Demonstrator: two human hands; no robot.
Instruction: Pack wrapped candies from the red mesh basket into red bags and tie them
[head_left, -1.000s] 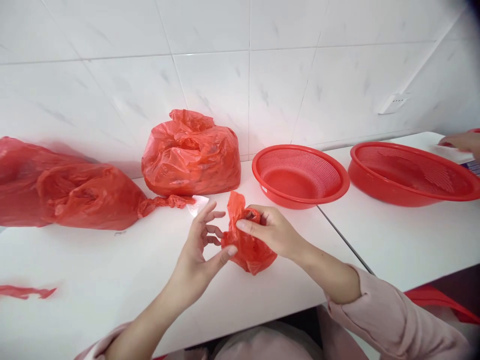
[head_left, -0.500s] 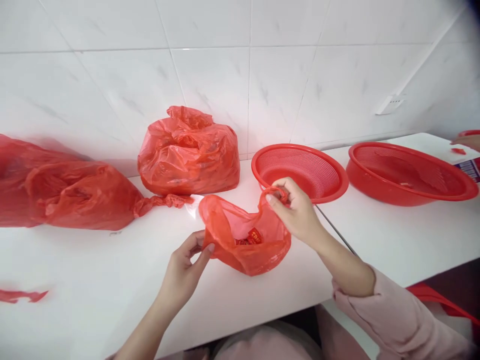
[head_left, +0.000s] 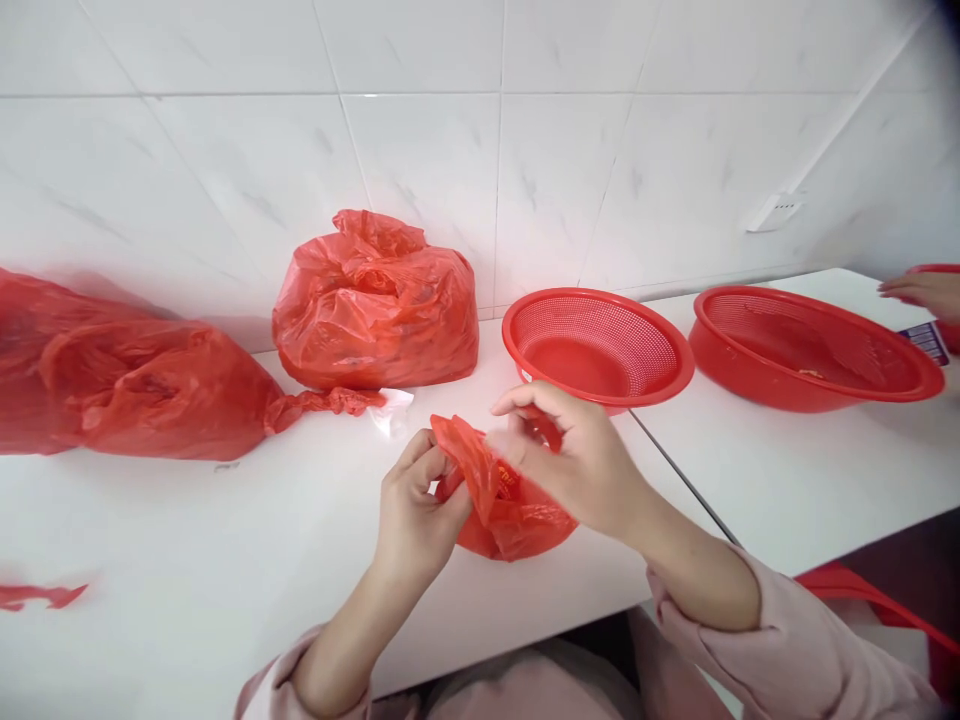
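A small red plastic bag (head_left: 502, 510) rests on the white counter (head_left: 187, 540) just in front of me. My left hand (head_left: 416, 515) pinches its left edge between thumb and fingers. My right hand (head_left: 574, 460) holds the bag's right side near a loop handle, with fingers curled over it and slightly blurred. The two hands are close together with the bag bunched between them. What is inside the bag is mostly hidden.
A full red bag (head_left: 375, 305) stands by the tiled wall, and a long red bag (head_left: 127, 385) lies at left. Two red colander basins (head_left: 596, 345) (head_left: 814, 345) sit at right. Another person's hand (head_left: 922, 292) shows at the far right. A red scrap (head_left: 37, 596) lies at left.
Half a second ago the bag was stretched wide open between my hands. Now the hands have come together and the bag is bunched up again.
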